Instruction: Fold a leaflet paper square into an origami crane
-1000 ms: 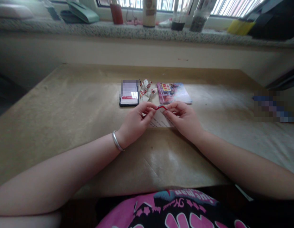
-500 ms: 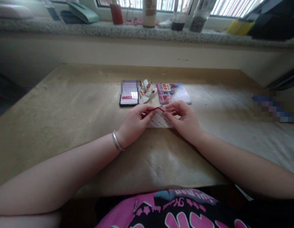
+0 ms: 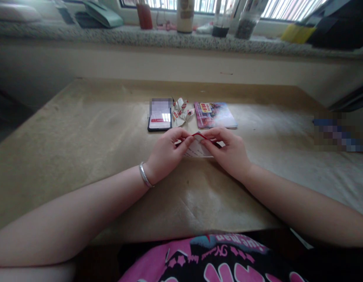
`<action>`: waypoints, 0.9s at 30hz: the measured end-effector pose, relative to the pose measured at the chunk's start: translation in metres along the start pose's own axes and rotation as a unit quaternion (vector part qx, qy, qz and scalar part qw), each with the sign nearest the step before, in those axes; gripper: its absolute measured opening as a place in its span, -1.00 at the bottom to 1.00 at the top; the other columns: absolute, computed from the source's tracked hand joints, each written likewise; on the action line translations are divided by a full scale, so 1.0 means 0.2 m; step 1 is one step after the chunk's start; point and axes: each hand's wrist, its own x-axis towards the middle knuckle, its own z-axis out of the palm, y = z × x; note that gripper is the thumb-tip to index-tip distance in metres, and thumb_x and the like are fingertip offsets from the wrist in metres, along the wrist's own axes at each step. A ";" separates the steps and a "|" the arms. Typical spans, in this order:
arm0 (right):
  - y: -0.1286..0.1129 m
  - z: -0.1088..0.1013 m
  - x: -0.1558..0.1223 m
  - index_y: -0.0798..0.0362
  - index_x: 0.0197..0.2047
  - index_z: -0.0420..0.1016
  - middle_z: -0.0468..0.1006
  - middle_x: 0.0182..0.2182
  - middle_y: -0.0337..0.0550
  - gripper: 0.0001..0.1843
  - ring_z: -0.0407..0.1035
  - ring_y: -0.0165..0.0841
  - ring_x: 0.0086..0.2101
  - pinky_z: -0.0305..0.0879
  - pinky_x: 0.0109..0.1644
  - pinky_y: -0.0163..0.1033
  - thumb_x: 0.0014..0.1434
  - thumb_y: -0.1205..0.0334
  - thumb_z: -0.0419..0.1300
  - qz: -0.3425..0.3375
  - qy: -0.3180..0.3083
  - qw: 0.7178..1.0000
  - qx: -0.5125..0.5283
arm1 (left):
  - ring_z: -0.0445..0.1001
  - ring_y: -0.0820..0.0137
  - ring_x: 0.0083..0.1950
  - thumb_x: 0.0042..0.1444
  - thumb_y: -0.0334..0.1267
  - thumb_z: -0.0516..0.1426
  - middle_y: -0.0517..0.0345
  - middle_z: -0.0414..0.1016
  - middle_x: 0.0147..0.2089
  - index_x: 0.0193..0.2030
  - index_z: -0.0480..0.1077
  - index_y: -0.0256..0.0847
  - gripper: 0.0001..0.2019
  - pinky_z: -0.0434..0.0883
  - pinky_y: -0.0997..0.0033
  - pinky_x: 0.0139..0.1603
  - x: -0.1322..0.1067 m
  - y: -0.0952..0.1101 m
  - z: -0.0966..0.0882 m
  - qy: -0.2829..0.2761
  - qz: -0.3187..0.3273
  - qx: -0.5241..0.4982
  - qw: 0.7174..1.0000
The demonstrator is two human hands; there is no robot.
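Observation:
My left hand and my right hand meet over the middle of the table, both pinching a small folded paper that is white with a red upper edge. The fingers of both hands are closed on its top fold, thumbs and forefingers nearly touching. The paper's lower part rests on the brown table cover. A silver bangle sits on my left wrist. Just beyond the hands lie a phone, a crumpled red-and-white paper shape and a stack of colourful printed sheets.
A stone window ledge runs along the back with bottles, a red cup and a green case. A blurred object lies at the table's right edge. My pink printed shirt shows at the bottom.
The red edge of the paper has gone from a loose arc to a sharper peak between my fingertips. My right fingers have shifted slightly left and down. The arms have barely moved.

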 end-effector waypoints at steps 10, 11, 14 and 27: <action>-0.01 -0.03 0.00 -0.06 -0.07 0.61 0.67 -0.19 -0.16 -0.74 0.56 -0.28 -0.21 0.42 -0.08 -0.17 0.27 0.18 0.13 -0.115 -0.002 0.987 -0.113 | 0.38 0.47 -0.34 0.23 -0.18 0.12 0.20 0.43 -0.39 -0.35 0.39 -0.24 -0.80 0.32 0.49 -0.31 0.00 0.00 0.00 0.013 0.016 0.001 1.000; -0.01 -0.03 0.00 -0.07 -0.06 0.61 0.67 -0.19 -0.17 -0.73 0.56 -0.28 -0.21 0.42 -0.08 -0.16 0.27 0.18 0.12 -0.117 -0.001 0.986 -0.122 | 0.37 0.47 -0.34 0.22 -0.17 0.13 0.20 0.42 -0.39 -0.36 0.39 -0.24 -0.80 0.32 0.48 -0.31 0.00 0.00 0.00 0.013 0.017 0.005 1.000; -0.01 -0.02 0.00 -0.10 -0.06 0.61 0.68 -0.20 -0.18 -0.73 0.56 -0.28 -0.22 0.42 -0.10 -0.17 0.27 0.17 0.11 -0.106 -0.001 0.986 -0.128 | 0.36 0.46 -0.34 0.22 -0.16 0.13 0.19 0.41 -0.39 -0.38 0.37 -0.23 -0.79 0.31 0.47 -0.30 0.00 0.00 0.00 0.013 0.022 0.024 0.999; -0.03 -0.02 -0.01 -0.08 -0.18 0.64 0.68 -0.28 -0.20 -0.78 0.55 -0.29 -0.30 0.43 -0.19 -0.19 0.22 0.17 0.15 -0.069 -0.008 0.994 -0.080 | 0.39 0.47 -0.30 0.20 -0.28 0.13 0.19 0.44 -0.34 -0.31 0.39 -0.21 -0.91 0.37 0.49 -0.25 0.00 0.01 0.01 0.023 0.061 0.014 0.998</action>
